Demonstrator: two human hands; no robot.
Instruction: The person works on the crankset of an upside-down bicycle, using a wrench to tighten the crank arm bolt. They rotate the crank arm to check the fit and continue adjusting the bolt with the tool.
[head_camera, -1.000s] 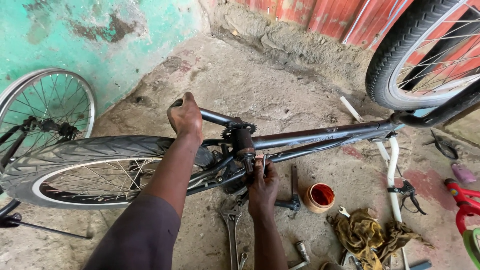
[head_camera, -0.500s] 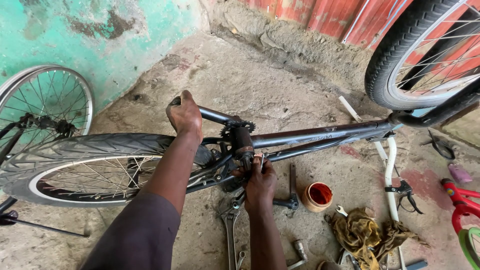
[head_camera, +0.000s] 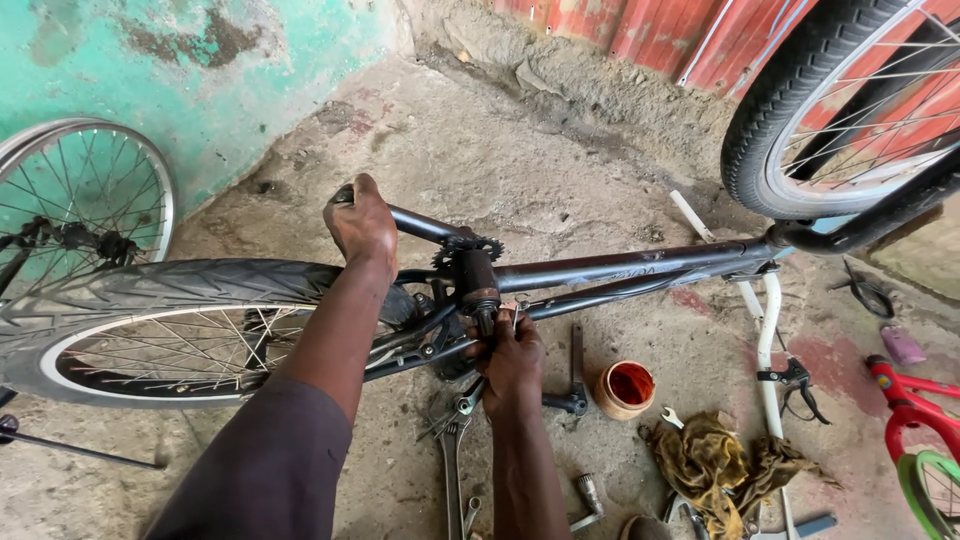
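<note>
A dark bicycle frame (head_camera: 640, 265) lies on its side across the concrete floor, its tyred wheel (head_camera: 150, 320) at my left. My left hand (head_camera: 362, 222) grips the frame tube that sticks up past the bottom bracket. A small toothed sprocket (head_camera: 466, 245) sits atop the bottom bracket (head_camera: 478, 282). My right hand (head_camera: 510, 350) is closed around the lower end of the bracket, fingers wrapped on a small metal part there; what it holds is hidden by the fingers.
Spanners (head_camera: 452, 440) lie on the floor under my right arm. An orange tub of grease (head_camera: 625, 388), a dirty yellow rag (head_camera: 712, 462), a white handlebar piece (head_camera: 768, 330), a spare wheel (head_camera: 75, 215) at left, a big tyre (head_camera: 850, 110) and a red child's bike (head_camera: 915, 420) surround me.
My view has shifted slightly closer. Both hands stay where they were, with my right hand working at the lower end of the bottom bracket.
</note>
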